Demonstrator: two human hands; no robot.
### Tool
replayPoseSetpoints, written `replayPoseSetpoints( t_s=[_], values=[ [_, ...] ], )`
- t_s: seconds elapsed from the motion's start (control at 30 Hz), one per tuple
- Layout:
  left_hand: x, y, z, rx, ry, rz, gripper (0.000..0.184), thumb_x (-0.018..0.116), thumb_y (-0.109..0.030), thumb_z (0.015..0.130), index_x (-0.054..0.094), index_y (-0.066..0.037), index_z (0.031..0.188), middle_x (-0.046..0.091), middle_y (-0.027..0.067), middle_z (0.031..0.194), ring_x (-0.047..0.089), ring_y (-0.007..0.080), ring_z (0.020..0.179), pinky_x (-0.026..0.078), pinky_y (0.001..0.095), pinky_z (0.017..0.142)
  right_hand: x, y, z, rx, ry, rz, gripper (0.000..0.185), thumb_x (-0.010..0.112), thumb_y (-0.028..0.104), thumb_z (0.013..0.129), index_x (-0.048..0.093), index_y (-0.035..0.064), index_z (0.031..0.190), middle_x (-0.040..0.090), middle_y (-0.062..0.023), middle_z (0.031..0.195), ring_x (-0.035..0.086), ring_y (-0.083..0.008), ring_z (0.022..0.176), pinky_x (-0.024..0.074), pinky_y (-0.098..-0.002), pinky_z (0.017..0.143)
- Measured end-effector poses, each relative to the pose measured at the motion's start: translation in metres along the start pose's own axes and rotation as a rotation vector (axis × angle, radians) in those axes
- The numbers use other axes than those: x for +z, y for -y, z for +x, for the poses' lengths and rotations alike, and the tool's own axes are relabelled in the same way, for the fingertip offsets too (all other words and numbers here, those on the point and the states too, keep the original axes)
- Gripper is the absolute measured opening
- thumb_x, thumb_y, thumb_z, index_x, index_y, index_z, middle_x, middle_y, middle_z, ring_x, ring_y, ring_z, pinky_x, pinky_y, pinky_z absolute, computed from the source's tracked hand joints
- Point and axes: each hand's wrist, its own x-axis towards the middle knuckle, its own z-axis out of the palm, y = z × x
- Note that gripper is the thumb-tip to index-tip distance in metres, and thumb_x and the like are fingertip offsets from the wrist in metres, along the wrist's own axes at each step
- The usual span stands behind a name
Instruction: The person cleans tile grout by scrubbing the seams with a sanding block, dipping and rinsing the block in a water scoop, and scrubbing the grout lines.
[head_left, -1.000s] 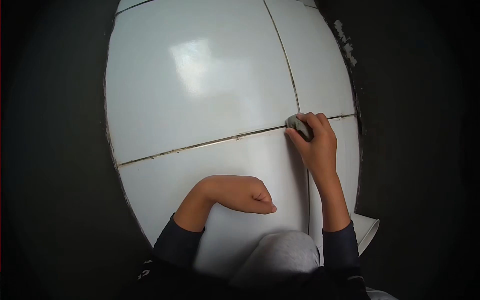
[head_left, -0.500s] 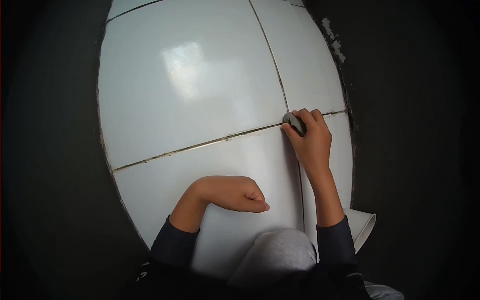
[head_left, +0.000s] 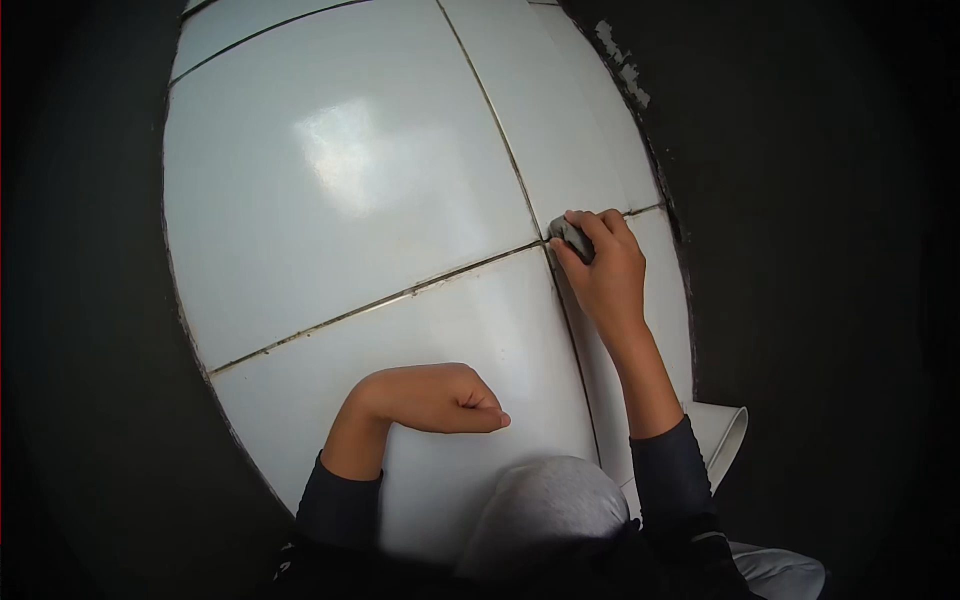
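My right hand (head_left: 610, 265) pinches a small dark grey block (head_left: 573, 240) between thumb and fingers. It could be a stone or a scrubbing pad; I cannot tell. The block rests at the crossing of dark grout lines between large white glossy tiles (head_left: 350, 240). Lower down, my left hand (head_left: 440, 398) is curled into a fist over a near tile, wrist bent, with nothing visible in it. Its inner fingers are partly hidden.
A white container (head_left: 715, 435) with an open rim lies or stands beside my right forearm. My knee in grey cloth (head_left: 555, 505) is at the bottom. Dark surfaces (head_left: 800, 250) border the tiles on both sides, with pale flaked patches (head_left: 622, 65) at upper right.
The view has shifted slightly, so the tiles appear further left. My right hand keeps its hold on the block, which is now just right of the grout crossing. The left fist looks unchanged.
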Motion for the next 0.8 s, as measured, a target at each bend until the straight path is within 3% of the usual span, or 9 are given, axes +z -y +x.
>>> replayPoseSetpoints(
  t_s=[0.07, 0.17, 0.23, 0.4, 0.57, 0.8],
  values=[
    [-0.001, 0.0, -0.002, -0.004, 0.006, 0.015, 0.049, 0.049, -0.021, 0.098, 0.027, -0.007, 0.057, 0.022, -0.0049, 0.052, 0.018, 0.0083, 0.051, 0.022, 0.0291, 0.046, 0.003, 0.016, -0.009, -0.153, 0.026, -0.001, 0.027, 0.074, 0.012, 0.076, 0.068, 0.0055, 0.102, 0.059, -0.0094, 0.09, 0.059, -0.0265, 0.086, 0.0502, -0.0366, 0.075],
    [-0.002, -0.001, -0.004, -0.004, -0.005, -0.023, 0.049, 0.05, -0.02, 0.098, 0.027, -0.007, 0.057, 0.022, -0.0049, 0.052, 0.019, 0.0083, 0.051, 0.023, 0.029, 0.046, -0.005, 0.0, 0.0, -0.016, 0.074, 0.039, 0.027, 0.074, 0.011, 0.076, 0.068, 0.0055, 0.102, 0.059, -0.0092, 0.09, 0.059, -0.026, 0.085, 0.0505, -0.036, 0.074],
    [-0.001, 0.001, -0.004, 0.009, -0.03, -0.043, 0.052, 0.051, -0.027, 0.097, 0.029, -0.007, 0.055, 0.023, -0.0045, 0.05, 0.019, 0.009, 0.05, 0.023, 0.0291, 0.045, -0.01, -0.015, 0.009, 0.086, -0.007, 0.025, 0.029, 0.074, 0.011, 0.075, 0.068, 0.0037, 0.103, 0.06, -0.0101, 0.089, 0.059, -0.026, 0.084, 0.0506, -0.0358, 0.074],
    [0.001, 0.003, -0.002, 0.006, -0.016, -0.032, 0.051, 0.05, -0.026, 0.097, 0.028, -0.008, 0.055, 0.023, -0.0046, 0.051, 0.019, 0.0088, 0.05, 0.023, 0.0287, 0.045, 0.004, 0.01, -0.009, -0.08, -0.007, 0.012, 0.031, 0.075, 0.012, 0.075, 0.067, 0.0049, 0.105, 0.059, -0.0096, 0.092, 0.059, -0.0266, 0.088, 0.0508, -0.0366, 0.076],
    [-0.001, 0.005, -0.004, 0.039, -0.014, -0.064, 0.051, 0.05, -0.025, 0.098, 0.028, -0.008, 0.055, 0.023, -0.0045, 0.051, 0.019, 0.0088, 0.05, 0.023, 0.0286, 0.045, -0.006, -0.025, 0.005, 0.031, -0.048, 0.014, 0.029, 0.073, 0.012, 0.078, 0.068, 0.0054, 0.105, 0.06, -0.0104, 0.095, 0.059, -0.0274, 0.089, 0.0509, -0.0381, 0.076],
    [-0.001, 0.004, -0.003, 0.033, -0.013, -0.052, 0.051, 0.05, -0.026, 0.098, 0.028, -0.008, 0.055, 0.023, -0.0052, 0.051, 0.019, 0.0084, 0.049, 0.023, 0.0284, 0.045, 0.001, -0.001, -0.005, -0.172, -0.011, -0.091, 0.031, 0.075, 0.011, 0.074, 0.068, 0.0104, 0.104, 0.06, -0.0078, 0.096, 0.059, -0.0256, 0.092, 0.0524, -0.0363, 0.075]
  ],
)
